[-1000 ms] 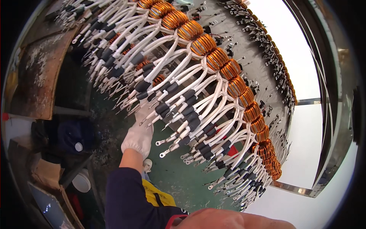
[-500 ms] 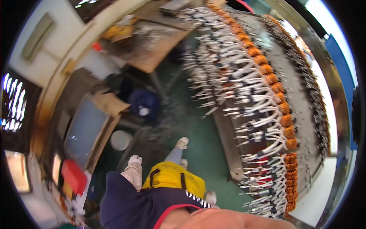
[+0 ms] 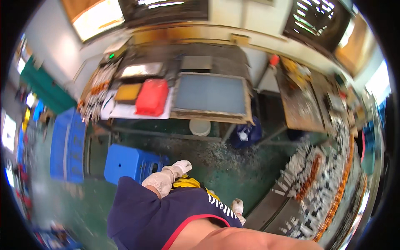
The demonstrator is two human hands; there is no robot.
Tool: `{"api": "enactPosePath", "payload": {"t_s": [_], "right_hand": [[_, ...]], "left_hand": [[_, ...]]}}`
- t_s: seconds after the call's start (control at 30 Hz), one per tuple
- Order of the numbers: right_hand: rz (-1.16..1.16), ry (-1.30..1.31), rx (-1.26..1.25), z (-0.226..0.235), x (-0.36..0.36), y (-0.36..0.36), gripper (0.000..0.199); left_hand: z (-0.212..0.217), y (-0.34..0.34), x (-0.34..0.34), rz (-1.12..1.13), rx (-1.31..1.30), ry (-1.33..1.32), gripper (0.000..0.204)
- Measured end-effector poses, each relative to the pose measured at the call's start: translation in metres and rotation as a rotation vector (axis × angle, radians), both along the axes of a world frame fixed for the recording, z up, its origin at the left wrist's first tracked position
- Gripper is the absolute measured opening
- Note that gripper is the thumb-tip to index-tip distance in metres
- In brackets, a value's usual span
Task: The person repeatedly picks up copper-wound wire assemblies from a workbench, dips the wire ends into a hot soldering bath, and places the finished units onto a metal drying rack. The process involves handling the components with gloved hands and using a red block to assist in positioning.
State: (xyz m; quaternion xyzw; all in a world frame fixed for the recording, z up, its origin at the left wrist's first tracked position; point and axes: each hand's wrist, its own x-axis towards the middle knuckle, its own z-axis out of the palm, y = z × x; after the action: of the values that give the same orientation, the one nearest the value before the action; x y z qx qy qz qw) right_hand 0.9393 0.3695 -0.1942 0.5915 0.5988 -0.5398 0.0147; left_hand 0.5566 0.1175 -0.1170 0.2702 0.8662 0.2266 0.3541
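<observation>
My left hand (image 3: 182, 166), in a white glove with a cuff reaching up the forearm, hangs in front of my body beside a yellow apron (image 3: 186, 182). Its fingers look loosely apart and nothing shows in them. At the right side of my dark shirt, my right hand (image 3: 238, 206) shows only in part, also white-gloved. Blur and my own body hide how its fingers lie. Neither hand touches the bench or the parts. Just left of my left hand stands a blue plastic stool (image 3: 125, 164).
Ahead is a workbench with a grey-blue framed panel (image 3: 210, 93), a red bin (image 3: 151, 97) and a yellow block (image 3: 128, 92). A white bucket (image 3: 200, 127) and a dark blue container (image 3: 246, 134) sit underneath. Rows of orange-copper coils with white leads (image 3: 333, 204) line the right.
My view has swung left, so the framed bench now lies ahead and the coil rows have shifted to the lower right. The blue stool has come into sight. Both hands stay low.
</observation>
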Motion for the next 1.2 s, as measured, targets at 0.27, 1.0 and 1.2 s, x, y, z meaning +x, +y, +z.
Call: {"api": "enactPosePath", "payload": {"t_s": [0.27,1.0,1.2], "right_hand": [[0.368,0.271,0.227,0.056,-0.176,0.037,0.037],[1.637,0.489,0.286,0.218,-0.542,-0.248,0.031],[1.591,0.582,0.292,0.26,-0.561,-0.27,0.028]], "left_hand": [[0.023,-0.157,-0.06,0.66,-0.127,0.043,0.038],[-0.014,-0.366,0.07,1.648,-0.228,-0.043,0.059],[-0.036,-0.381,0.04,1.708,-0.291,-0.056,0.058]]}}
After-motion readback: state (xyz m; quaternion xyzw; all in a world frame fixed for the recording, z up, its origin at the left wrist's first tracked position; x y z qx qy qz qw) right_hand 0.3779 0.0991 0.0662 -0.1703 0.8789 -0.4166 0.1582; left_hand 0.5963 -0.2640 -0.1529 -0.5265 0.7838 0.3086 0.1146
